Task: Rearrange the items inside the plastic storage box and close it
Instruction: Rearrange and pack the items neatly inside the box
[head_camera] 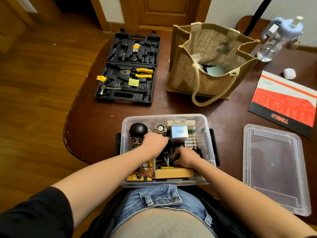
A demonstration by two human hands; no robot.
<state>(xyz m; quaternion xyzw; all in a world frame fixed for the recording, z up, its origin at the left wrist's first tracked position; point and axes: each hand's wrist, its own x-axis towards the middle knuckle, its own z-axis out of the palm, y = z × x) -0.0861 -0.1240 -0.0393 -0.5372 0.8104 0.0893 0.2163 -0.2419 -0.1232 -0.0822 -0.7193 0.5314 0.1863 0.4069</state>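
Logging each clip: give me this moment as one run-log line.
stage: rearranging | left hand: in storage box, on black cables | right hand: on cables | lid: off, on table right of box

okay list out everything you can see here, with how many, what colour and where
storage box: 1, clear, table front centre, open
lid: 1, clear, right of box
figurine: 1, black-haired, box rear left
Q88 carton: 1, white, box rear
cables: a tangle, black, box middle
tan case: 1, box front
tool case: 1, black, open, far left
pliers: 1, yellow-handled, in tool case
jute bag: 1, tan, far centre
bottle: 1, clear, blue top, far right
booklet: 1, red and white, right
left hand: in box, by figurine
right hand: in box, on cables
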